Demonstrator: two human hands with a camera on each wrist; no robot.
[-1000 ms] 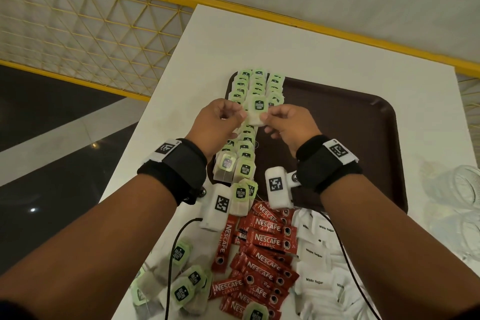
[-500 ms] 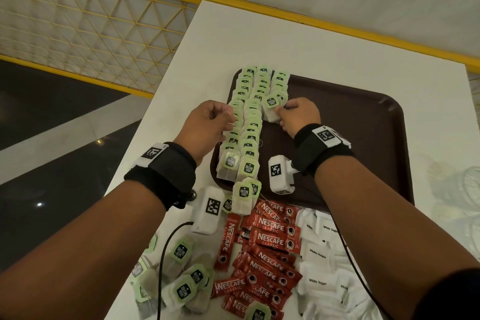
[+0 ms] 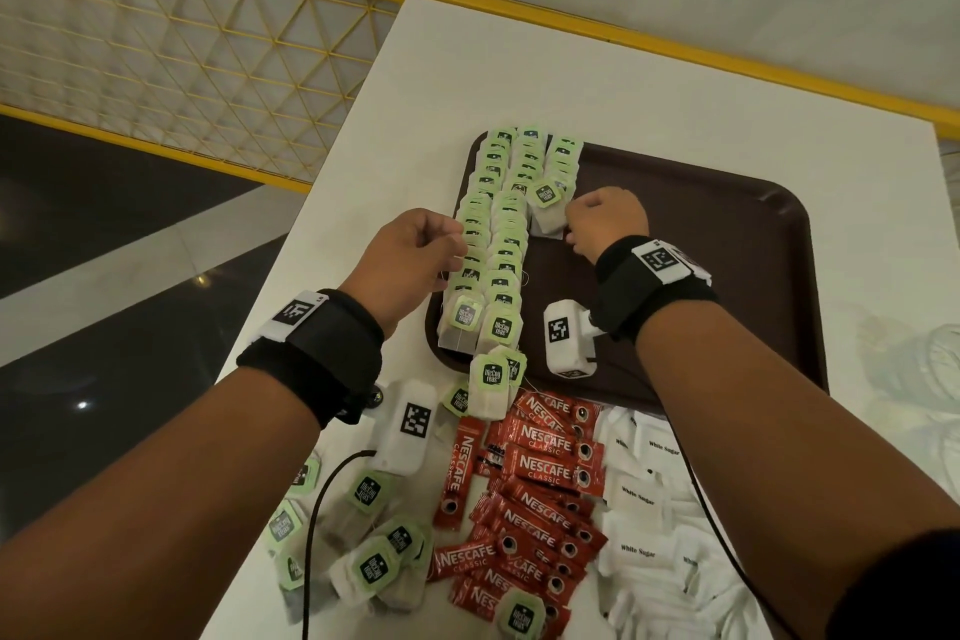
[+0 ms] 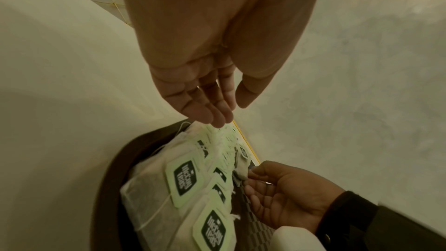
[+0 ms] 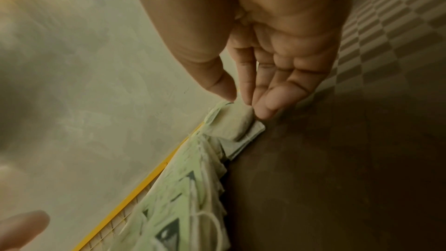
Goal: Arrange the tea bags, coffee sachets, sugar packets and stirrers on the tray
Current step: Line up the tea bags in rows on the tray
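Observation:
A dark brown tray point(image 3: 727, 250) lies on the white table, with rows of green-tagged tea bags point(image 3: 493, 244) along its left part. My right hand point(image 3: 569, 229) pinches one tea bag point(image 3: 548, 216) at the near end of the short third row; thumb and fingertips point(image 5: 263, 112) lie on that tea bag point(image 5: 229, 123). My left hand point(image 3: 452, 250) is beside the left row, its relaxed fingertips point(image 4: 217, 119) touching the bag tops and holding nothing. Red coffee sachets point(image 3: 540, 473), white sugar packets point(image 3: 649, 509) and loose tea bags point(image 3: 374, 551) lie on the table near me. No stirrers show.
The right part of the tray is bare. Clear glasses point(image 3: 924, 353) stand at the table's right edge. A yellow mesh railing point(image 3: 182, 42) runs beyond the table's left edge, with a drop to a dark floor. A black cable point(image 3: 317, 509) crosses the loose tea bags.
Both hands held one tea bag above the rows. The right hand carried it down to the third row on the tray; the left hand let go and moved to the left row.

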